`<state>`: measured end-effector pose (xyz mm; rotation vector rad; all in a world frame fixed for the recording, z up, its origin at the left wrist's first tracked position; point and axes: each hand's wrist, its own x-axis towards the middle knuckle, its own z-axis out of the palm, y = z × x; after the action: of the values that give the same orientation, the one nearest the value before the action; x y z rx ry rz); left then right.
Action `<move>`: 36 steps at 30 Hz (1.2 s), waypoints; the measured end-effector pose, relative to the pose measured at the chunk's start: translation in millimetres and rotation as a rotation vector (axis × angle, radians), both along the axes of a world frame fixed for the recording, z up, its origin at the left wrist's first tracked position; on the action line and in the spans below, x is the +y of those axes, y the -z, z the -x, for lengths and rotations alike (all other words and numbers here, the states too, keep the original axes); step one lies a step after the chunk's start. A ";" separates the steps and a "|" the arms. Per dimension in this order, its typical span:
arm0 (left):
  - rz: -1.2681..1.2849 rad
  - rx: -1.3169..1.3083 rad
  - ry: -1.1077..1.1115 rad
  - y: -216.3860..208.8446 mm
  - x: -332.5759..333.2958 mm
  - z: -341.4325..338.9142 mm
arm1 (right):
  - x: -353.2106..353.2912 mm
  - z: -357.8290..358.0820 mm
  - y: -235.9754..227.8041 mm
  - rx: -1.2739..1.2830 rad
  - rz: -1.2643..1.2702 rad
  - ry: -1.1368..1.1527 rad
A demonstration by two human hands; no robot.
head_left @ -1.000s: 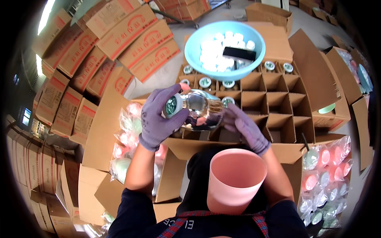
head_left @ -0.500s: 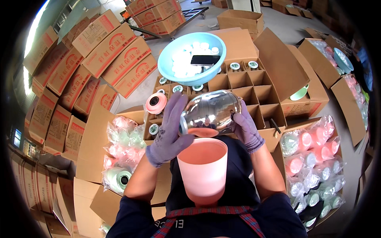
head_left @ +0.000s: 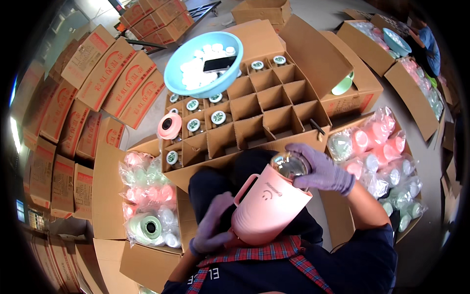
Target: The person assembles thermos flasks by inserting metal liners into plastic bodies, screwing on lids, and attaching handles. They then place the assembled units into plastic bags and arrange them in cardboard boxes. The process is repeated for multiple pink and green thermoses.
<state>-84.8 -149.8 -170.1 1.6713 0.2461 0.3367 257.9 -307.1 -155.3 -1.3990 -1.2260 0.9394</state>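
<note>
A shiny silver, glass-like bottle liner (head_left: 290, 164) sits partly inside the mouth of a pink jug (head_left: 273, 206), its lower part hidden by the jug's wall. My right hand (head_left: 320, 169), in a purple-grey glove, is closed around the liner's exposed end. The jug tilts to the right on my lap, a handle on its left side and a smiling face printed on the front. My left hand (head_left: 215, 225), gloved alike, lies beside the jug's base with straight fingers and the thumb apart; the thumb seems to touch the base.
Ahead stands a divided carton (head_left: 254, 117) with several capped liners in its cells. On it are a blue basin (head_left: 171, 73) of white caps, a black phone (head_left: 219, 64) and a pink lid (head_left: 169, 126). Cartons of bagged parts flank me. A person (head_left: 428, 46) sits far right.
The liner has gone from lying sideways between both hands into the jug's mouth. My left hand has left it and dropped to the jug's base; the jug now leans right.
</note>
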 end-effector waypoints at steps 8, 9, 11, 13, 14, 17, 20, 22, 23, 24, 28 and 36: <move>0.308 -0.260 -0.094 19.7 -32.3 -4.2 | -108.7 84.5 104.9 -0.301 0.127 0.411; 0.235 -0.300 -0.160 4.8 -31.0 -27.7 | -118.1 84.5 118.2 -0.161 0.231 0.454; -0.480 -0.179 -0.045 -39.3 -4.9 -55.7 | -129.3 68.4 132.1 -0.322 -0.032 0.196; -0.406 -0.217 -0.017 -58.3 -17.2 -78.4 | -122.6 58.9 142.6 -0.499 -0.151 0.151; -0.483 -0.243 -0.018 -66.6 -21.8 -79.8 | -108.9 63.5 134.9 -0.437 -0.195 0.223; -0.519 -0.356 -0.082 -69.8 -26.0 -90.4 | -87.6 75.9 107.0 -0.377 -0.263 0.377; -0.409 -0.360 -0.203 -62.9 -25.1 -88.8 | -87.3 82.2 99.0 -0.291 -0.271 0.446; -0.564 -0.254 -0.210 -64.8 -18.3 -82.1 | -95.6 85.5 97.5 0.362 -0.247 0.331; -0.636 -0.203 -0.214 -64.8 -14.9 -79.6 | -101.8 87.2 96.7 0.931 -0.229 0.314; -0.602 -0.158 -0.162 -64.4 -12.0 -78.1 | -108.0 87.2 96.3 1.487 -0.194 0.213; -0.838 -0.023 0.137 -88.2 5.1 -64.4 | -123.8 80.0 114.7 1.009 0.005 0.221; -0.734 0.426 -0.275 -115.6 9.3 -49.5 | -96.8 88.7 109.1 1.179 -0.085 0.252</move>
<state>-35.3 -140.5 -54.5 2.4386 0.7418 0.2867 169.2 -403.8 -264.4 -0.6547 -0.1845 1.2197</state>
